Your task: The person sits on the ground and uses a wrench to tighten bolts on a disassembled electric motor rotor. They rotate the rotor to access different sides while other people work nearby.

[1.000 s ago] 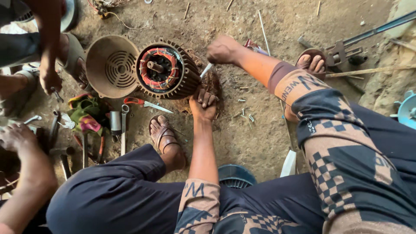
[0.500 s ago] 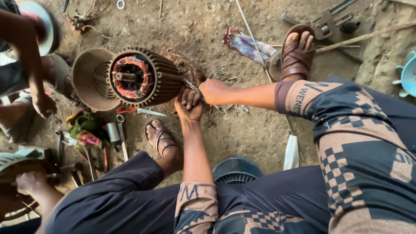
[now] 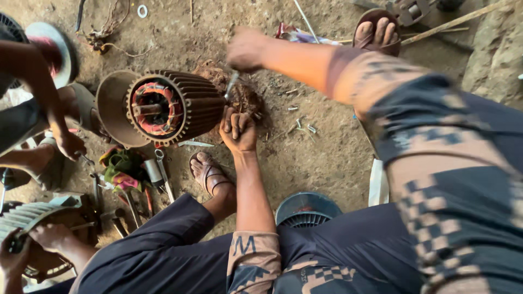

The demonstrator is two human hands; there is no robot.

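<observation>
A finned brown motor housing lies on its side on the dirt, its copper windings facing left. My left hand is clenched on something against the housing's right end; what it grips is hidden in the fist. My right hand is raised above it, blurred, shut on a slim metal tool that points down toward the left fist.
A brown end cover lies behind the motor. Wrenches, sockets and a rag litter the ground at left. Another person's arm and hands work at left on a fan cover. My sandalled feet rest nearby.
My right hand has lifted up and away from the left fist with the tool. The view has shifted, so the motor now sits lower and nearer the centre.
</observation>
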